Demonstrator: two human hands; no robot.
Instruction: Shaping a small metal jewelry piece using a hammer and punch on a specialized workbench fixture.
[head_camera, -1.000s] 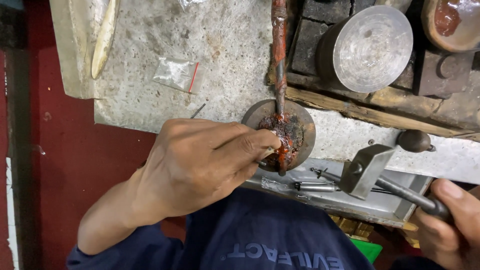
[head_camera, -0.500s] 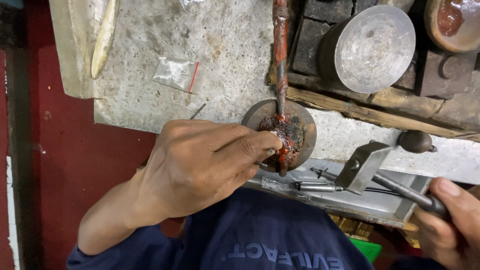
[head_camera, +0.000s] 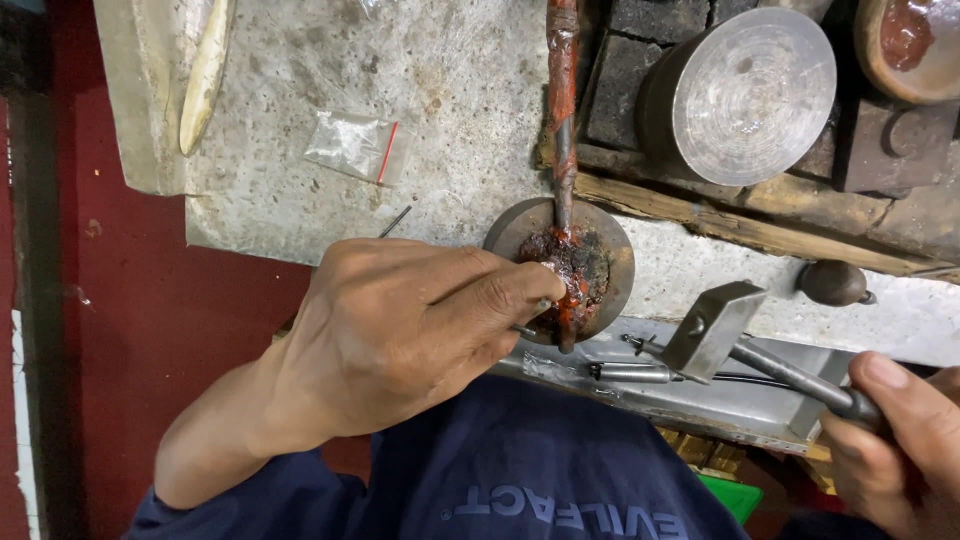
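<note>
At frame centre, the thin punch (head_camera: 524, 330) pinched in my closed left hand (head_camera: 400, 335) lies nearly level, tip pointing right into the round pitch block (head_camera: 562, 268). My right hand (head_camera: 895, 440), lower right, grips the small hammer (head_camera: 745, 345), its handle slanting up-left, head just right of the block.

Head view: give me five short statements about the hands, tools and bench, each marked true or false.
1. The right hand grips a small hammer by its handle. True.
2. The left hand lies flat and empty on the bench. False: it pinches a thin metal tool against the round pitch-covered block.
3. The hammer head rests on the block. False: it hangs apart, to the block's right.
4. A small clear plastic bag lies on the stone bench top. True.
5. A round metal cylinder stands beyond the block. True.
</note>
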